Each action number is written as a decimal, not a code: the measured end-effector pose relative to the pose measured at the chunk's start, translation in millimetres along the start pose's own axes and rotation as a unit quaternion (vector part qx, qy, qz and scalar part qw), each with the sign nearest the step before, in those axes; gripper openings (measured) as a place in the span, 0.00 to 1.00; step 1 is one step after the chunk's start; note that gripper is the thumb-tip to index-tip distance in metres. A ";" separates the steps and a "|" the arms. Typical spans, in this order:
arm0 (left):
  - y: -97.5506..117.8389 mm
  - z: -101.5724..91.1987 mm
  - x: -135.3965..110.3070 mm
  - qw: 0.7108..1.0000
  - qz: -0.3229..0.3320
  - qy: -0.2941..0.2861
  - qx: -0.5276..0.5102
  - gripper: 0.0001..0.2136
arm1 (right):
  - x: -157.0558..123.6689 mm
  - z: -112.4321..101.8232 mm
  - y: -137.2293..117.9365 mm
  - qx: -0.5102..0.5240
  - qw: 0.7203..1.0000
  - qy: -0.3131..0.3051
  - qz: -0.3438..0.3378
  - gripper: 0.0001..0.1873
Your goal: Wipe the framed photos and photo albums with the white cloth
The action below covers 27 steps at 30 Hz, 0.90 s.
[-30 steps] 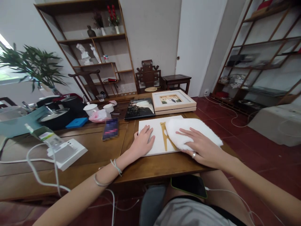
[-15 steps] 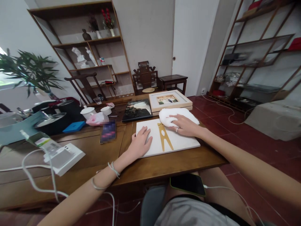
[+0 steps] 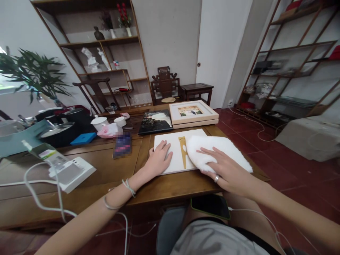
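Note:
My left hand (image 3: 160, 157) lies flat on the left part of a white board (image 3: 175, 147), its fingers spread. My right hand (image 3: 217, 164) grips a white fluffy towel (image 3: 231, 150), fingers over its top and part of it bunched in the palm. The towel covers the right side of the board and hangs past its right edge. Between my hands a golden-yellow painted shape with two legs (image 3: 183, 152) shows on the board; the towel hides its right leg.
Behind the board lie a dark picture (image 3: 155, 122) and a pale framed picture (image 3: 195, 112). To the left are a phone-like pixelated item (image 3: 122, 145), an open white box (image 3: 75, 175) with cables, and a pink bag (image 3: 110, 130). A phone (image 3: 211, 206) rests on my lap.
My right hand has pulled the towel towards me and to the right, from the board's far right corner. The towel now hides the shape's right leg. My left hand stays in place.

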<state>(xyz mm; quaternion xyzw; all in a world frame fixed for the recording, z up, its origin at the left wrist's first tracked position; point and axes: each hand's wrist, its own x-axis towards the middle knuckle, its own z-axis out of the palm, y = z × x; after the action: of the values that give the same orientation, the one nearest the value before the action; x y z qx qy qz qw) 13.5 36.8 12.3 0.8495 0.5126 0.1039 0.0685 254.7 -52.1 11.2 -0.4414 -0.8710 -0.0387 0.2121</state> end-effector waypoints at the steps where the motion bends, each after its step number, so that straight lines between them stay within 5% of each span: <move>1: 0.1 0.1 -0.1 1.000 0.000 0.001 -0.001 0.20 | 3.5 1.4 0.9 0.003 1.000 0.007 0.008 0.16; 14: -3.0 1.2 0.0 1.000 0.001 -0.001 0.000 0.20 | 96.1 31.3 31.3 -0.049 0.996 -0.069 -0.008 0.20; 27: -1.7 2.9 0.8 1.000 -0.008 0.000 0.003 0.21 | 20.3 4.5 -27.2 -0.019 0.993 -0.094 -0.070 0.12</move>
<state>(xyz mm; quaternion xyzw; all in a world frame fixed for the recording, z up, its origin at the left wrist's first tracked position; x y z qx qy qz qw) 13.1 38.2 9.2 0.8453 0.5201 0.1022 0.0666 221.3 -52.2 18.5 -0.3845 -0.9152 -0.0281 0.1176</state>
